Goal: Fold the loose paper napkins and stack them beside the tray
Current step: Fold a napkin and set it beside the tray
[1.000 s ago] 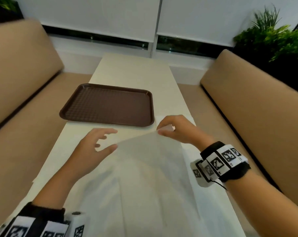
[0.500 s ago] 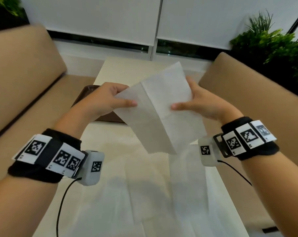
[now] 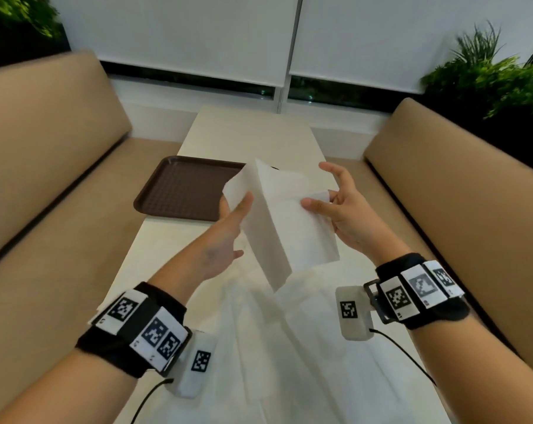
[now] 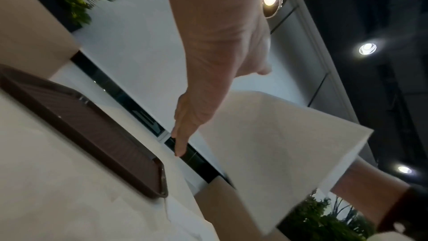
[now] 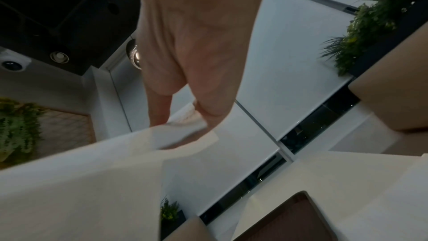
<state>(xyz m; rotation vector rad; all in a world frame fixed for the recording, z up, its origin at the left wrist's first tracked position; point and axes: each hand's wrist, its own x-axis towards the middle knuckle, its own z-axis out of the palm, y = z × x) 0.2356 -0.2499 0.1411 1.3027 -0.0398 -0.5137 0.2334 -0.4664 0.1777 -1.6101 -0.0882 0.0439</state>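
- The napkin [image 3: 285, 228] was in the air above the bench [image 3: 247, 133], between both hands, and partly folded along a crease that ran from 11 o'clock, far end, down to 5 o'clock, near end, in the head view.
- The left hand [image 3: 225, 240] held the left flap: its thumb lay on the near face, and the fingers [image 4: 179, 135] were stretched almost straight along the far face, so it supported the paper more than it squeezed it.
- The right hand [image 3: 341, 212] pinched the right edge between the thumb and the curled fingers [image 5: 159, 114]; the index finger stood free and pointed up.
- From the left hand the napkin lay at 3 o'clock, and from the right hand at 9 o'clock; both hands looked equally near, one at each flap.
- The tray [image 3: 182, 191] lay on the bench at 10 o'clock from the napkin, behind it and well apart.
- More loose napkins [image 3: 259, 347] lay flat on the bench under the wrists, at 6 o'clock; I saw no folded stack yet.
- In my judgement, the next move was to bring the two flaps together across the crease, so both hands had to close toward each other.
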